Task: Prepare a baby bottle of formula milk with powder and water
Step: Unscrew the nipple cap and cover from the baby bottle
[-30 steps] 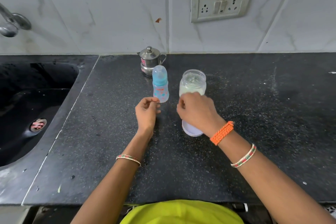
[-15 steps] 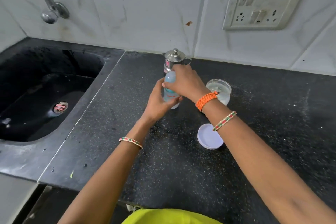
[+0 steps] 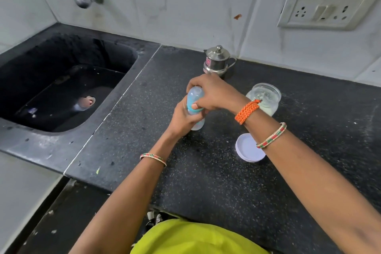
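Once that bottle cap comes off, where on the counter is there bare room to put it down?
Bare counter lies between the sink edge and the left hand, and again right of the white lid and powder jar. It is crowded around the baby bottle: both hands, with the steel pot just behind.

Both hands grip a baby bottle (image 3: 195,107) on the countertop (image 3: 206,181): left hand (image 3: 183,118) low, right hand (image 3: 214,94) over its cap.
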`<state>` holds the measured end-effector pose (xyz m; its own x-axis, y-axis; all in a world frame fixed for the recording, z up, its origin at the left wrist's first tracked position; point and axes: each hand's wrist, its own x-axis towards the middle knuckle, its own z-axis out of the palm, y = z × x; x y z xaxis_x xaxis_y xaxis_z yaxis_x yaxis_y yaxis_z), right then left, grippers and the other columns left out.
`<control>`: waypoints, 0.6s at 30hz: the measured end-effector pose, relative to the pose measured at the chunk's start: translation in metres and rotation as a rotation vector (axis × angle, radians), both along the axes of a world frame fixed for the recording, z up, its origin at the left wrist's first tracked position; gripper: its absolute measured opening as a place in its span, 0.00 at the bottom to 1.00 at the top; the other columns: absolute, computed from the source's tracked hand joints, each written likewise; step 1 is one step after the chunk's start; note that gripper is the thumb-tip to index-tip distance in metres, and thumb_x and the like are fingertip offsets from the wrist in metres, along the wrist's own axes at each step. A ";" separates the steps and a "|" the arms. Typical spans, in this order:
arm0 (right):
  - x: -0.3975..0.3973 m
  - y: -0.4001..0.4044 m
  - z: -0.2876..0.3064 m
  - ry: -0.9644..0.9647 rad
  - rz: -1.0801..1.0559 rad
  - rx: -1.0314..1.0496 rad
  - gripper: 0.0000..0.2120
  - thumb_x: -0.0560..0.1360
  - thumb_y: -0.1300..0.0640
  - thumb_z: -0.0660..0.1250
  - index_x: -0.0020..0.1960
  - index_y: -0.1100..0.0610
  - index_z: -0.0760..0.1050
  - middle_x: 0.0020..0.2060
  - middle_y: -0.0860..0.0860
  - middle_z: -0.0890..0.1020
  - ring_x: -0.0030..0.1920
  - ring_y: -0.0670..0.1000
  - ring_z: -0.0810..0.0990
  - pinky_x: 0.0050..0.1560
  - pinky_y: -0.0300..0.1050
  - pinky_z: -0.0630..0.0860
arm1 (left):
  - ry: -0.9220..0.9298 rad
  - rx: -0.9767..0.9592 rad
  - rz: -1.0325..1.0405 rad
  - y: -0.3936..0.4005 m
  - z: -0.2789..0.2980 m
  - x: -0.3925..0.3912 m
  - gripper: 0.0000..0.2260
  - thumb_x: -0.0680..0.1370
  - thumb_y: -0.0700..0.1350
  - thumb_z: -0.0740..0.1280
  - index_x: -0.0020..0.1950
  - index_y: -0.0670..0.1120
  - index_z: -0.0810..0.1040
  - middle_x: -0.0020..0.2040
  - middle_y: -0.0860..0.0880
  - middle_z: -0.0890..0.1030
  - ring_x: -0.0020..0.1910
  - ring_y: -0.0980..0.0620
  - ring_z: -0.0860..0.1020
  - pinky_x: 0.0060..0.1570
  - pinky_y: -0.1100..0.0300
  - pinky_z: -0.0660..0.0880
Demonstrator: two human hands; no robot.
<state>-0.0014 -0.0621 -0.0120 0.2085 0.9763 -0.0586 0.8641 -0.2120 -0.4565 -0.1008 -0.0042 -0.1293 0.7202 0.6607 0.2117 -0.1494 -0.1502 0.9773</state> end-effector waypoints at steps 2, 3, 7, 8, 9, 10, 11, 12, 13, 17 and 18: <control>0.002 0.002 0.000 0.000 0.042 -0.029 0.17 0.67 0.60 0.74 0.54 0.54 0.76 0.52 0.55 0.78 0.53 0.54 0.76 0.49 0.47 0.75 | -0.002 -0.009 0.008 -0.001 0.000 0.000 0.17 0.70 0.40 0.72 0.57 0.46 0.73 0.48 0.50 0.80 0.45 0.58 0.80 0.46 0.63 0.76; 0.003 0.002 0.000 -0.009 0.061 -0.046 0.17 0.67 0.60 0.74 0.55 0.53 0.76 0.52 0.55 0.77 0.52 0.54 0.76 0.47 0.46 0.74 | 0.000 -0.010 0.011 -0.002 0.000 -0.001 0.17 0.70 0.41 0.72 0.57 0.47 0.73 0.48 0.49 0.80 0.45 0.58 0.80 0.46 0.63 0.76; 0.010 -0.004 0.010 0.001 0.214 -0.061 0.18 0.68 0.65 0.72 0.56 0.54 0.77 0.46 0.48 0.80 0.44 0.41 0.77 0.42 0.35 0.73 | 0.058 0.004 -0.010 0.002 -0.001 -0.004 0.16 0.72 0.40 0.72 0.56 0.50 0.73 0.48 0.51 0.80 0.46 0.60 0.79 0.48 0.63 0.76; 0.012 -0.006 0.014 0.033 0.242 -0.068 0.19 0.68 0.68 0.71 0.56 0.54 0.78 0.42 0.43 0.79 0.41 0.36 0.76 0.39 0.27 0.70 | 0.081 0.016 -0.029 0.005 0.001 -0.005 0.15 0.73 0.38 0.71 0.55 0.51 0.73 0.48 0.52 0.80 0.46 0.61 0.79 0.47 0.65 0.76; 0.014 -0.008 0.017 0.061 0.259 -0.070 0.19 0.68 0.69 0.70 0.56 0.55 0.78 0.39 0.39 0.77 0.38 0.31 0.74 0.37 0.24 0.67 | 0.105 0.028 -0.050 0.008 0.001 -0.005 0.15 0.74 0.36 0.71 0.55 0.51 0.73 0.48 0.52 0.79 0.45 0.62 0.79 0.47 0.66 0.75; 0.016 -0.009 0.020 0.079 0.273 -0.069 0.19 0.68 0.70 0.69 0.56 0.56 0.78 0.38 0.37 0.75 0.36 0.27 0.72 0.36 0.22 0.66 | 0.118 0.037 -0.067 0.010 0.001 -0.005 0.16 0.75 0.35 0.70 0.56 0.50 0.72 0.48 0.52 0.78 0.45 0.63 0.79 0.47 0.67 0.75; 0.017 -0.009 0.021 0.084 0.282 -0.072 0.20 0.68 0.70 0.69 0.57 0.56 0.78 0.40 0.37 0.75 0.36 0.27 0.72 0.37 0.21 0.66 | 0.123 0.045 -0.071 0.010 0.000 -0.005 0.16 0.75 0.34 0.69 0.57 0.49 0.71 0.49 0.52 0.78 0.46 0.64 0.79 0.47 0.68 0.75; 0.017 -0.008 0.020 0.092 0.282 -0.071 0.20 0.68 0.70 0.69 0.58 0.55 0.78 0.42 0.38 0.77 0.39 0.28 0.73 0.39 0.22 0.67 | 0.125 0.055 -0.064 0.010 -0.001 -0.005 0.16 0.75 0.33 0.68 0.58 0.48 0.70 0.49 0.52 0.78 0.46 0.64 0.79 0.48 0.68 0.75; 0.017 -0.008 0.018 0.105 0.271 -0.065 0.21 0.68 0.69 0.69 0.58 0.54 0.78 0.45 0.41 0.78 0.43 0.32 0.76 0.43 0.25 0.70 | 0.121 0.064 -0.056 0.009 -0.001 -0.005 0.17 0.75 0.33 0.68 0.60 0.46 0.70 0.50 0.52 0.77 0.46 0.65 0.79 0.48 0.68 0.75; 0.024 -0.009 0.013 0.192 0.200 0.006 0.20 0.69 0.68 0.70 0.59 0.54 0.77 0.50 0.55 0.81 0.48 0.54 0.80 0.51 0.49 0.78 | 0.109 0.086 -0.029 0.006 -0.003 -0.004 0.17 0.74 0.37 0.70 0.59 0.46 0.69 0.48 0.52 0.77 0.44 0.65 0.78 0.48 0.69 0.75; 0.026 -0.010 0.011 0.270 0.175 0.054 0.19 0.70 0.67 0.71 0.60 0.56 0.76 0.50 0.56 0.81 0.46 0.54 0.80 0.50 0.48 0.78 | 0.107 0.086 -0.023 0.006 -0.004 -0.005 0.16 0.73 0.40 0.71 0.57 0.47 0.70 0.47 0.52 0.77 0.43 0.65 0.77 0.47 0.69 0.75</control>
